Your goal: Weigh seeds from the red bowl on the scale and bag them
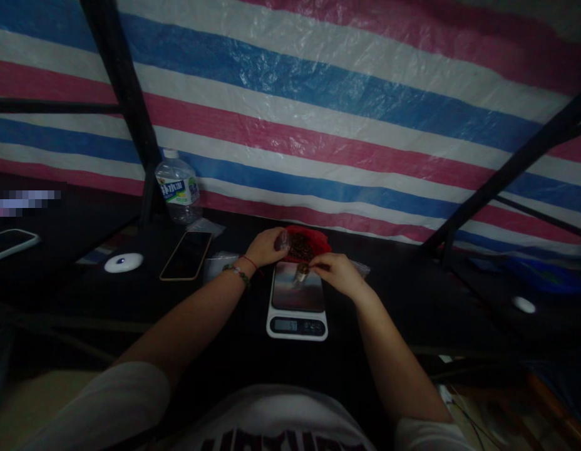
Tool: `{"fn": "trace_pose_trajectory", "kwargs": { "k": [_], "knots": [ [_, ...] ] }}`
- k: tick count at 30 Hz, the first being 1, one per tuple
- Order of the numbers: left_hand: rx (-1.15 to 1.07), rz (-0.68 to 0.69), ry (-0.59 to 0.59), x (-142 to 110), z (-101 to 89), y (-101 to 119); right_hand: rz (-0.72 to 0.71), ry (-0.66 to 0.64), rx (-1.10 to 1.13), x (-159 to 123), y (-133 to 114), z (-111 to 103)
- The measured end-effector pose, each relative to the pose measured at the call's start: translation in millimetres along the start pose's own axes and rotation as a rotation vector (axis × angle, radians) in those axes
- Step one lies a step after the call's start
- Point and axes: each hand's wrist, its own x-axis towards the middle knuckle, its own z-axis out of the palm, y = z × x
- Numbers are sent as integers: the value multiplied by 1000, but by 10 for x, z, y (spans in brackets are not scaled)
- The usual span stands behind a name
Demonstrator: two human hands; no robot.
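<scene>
At scale (298,299); right hand (341,273) grip pinched at cup (301,274); left hand (263,248) grip at red bag (320,238), hold unclear

A matte black tabletop (403,307) runs across the view. Near its middle sits a white rectangular digital scale (297,302) with a dark, shiny weighing plate. Just behind the scale is a red plastic-looking holder (321,240) of small brown pieces. To the left lie a gold-edged smartphone with a black screen (186,255) and, beside it, a smooth white oval object with a dark spot (124,263). A clear plastic bottle with a blue, white and green label (179,191) stands upright towards the back, crumpled clear plastic (210,228) near its base.
</scene>
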Motion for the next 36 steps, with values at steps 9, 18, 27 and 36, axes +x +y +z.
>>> {"fn": "trace_pose_trajectory", "kwargs": {
  "k": [9, 18, 27, 36],
  "knots": [
    [14, -7, 12, -5, 21, -27, -59, -12, -10, 9, 13, 1],
    [13, 5, 8, -5, 18, -36, -4, -34, -41, -9, 18, -7],
    [4, 6, 17, -14, 19, -37, 1, -40, -17, -20, 33, -15],
    [-4, -6, -2, -7, 3, -3, 0, -44, -20, -23, 42, -9]
  ]
}}
